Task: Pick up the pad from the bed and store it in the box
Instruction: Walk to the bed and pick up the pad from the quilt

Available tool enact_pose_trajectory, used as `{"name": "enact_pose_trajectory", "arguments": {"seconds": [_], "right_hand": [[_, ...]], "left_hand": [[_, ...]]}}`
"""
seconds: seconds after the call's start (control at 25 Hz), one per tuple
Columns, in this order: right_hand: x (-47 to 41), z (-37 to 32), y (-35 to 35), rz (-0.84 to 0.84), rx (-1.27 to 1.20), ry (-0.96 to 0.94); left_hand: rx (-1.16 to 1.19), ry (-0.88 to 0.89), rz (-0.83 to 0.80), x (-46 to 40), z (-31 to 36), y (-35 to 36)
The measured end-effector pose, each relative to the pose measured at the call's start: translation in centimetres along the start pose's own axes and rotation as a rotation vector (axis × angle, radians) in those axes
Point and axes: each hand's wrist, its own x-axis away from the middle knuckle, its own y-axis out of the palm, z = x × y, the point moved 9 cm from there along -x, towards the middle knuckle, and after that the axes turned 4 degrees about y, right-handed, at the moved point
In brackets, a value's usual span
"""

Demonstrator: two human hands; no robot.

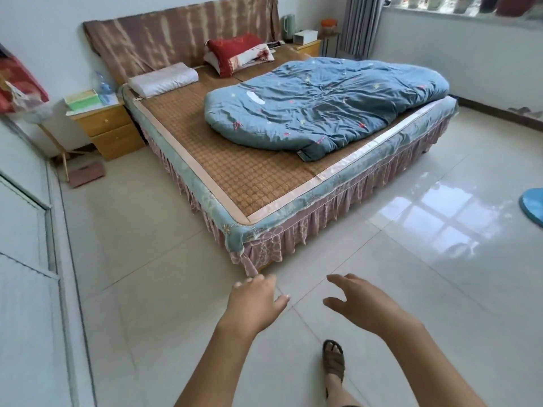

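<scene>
A small white oval pad (255, 97) lies on the blue quilt (329, 104), which is heaped on the right half of the bed (235, 171). A green and white box (82, 100) sits on the left nightstand (108, 130); a white box (305, 36) sits on the far nightstand behind the bed. My left hand (258, 298) and my right hand (361, 301) are stretched out over the floor just short of the bed's near corner. Both have their fingers spread and hold nothing. The pad is far beyond both hands.
A woven mat covers the bed, with a white pillow (164, 79) and a red pillow (235, 51) at the headboard. A white wardrobe (26, 230) lines the left side. A blue round object (533, 205) lies at the right edge. My sandalled foot (333, 359) stands on the glossy tiles.
</scene>
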Motion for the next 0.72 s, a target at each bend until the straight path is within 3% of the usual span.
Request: {"name": "enact_pose_trajectory", "arguments": {"seconds": [0.32, 0.72], "right_hand": [[-15.6, 5.4, -12.5, -0.008, 0.079, -0.044], [-35.7, 3.9, -21.1, -0.047, 0.105, -0.143]], "left_hand": [[0.076, -0.034, -0.017, -17.8, 5.1, -7.2], [0.057, -0.094, -0.021, -37.0, 2.0, -14.3]]}}
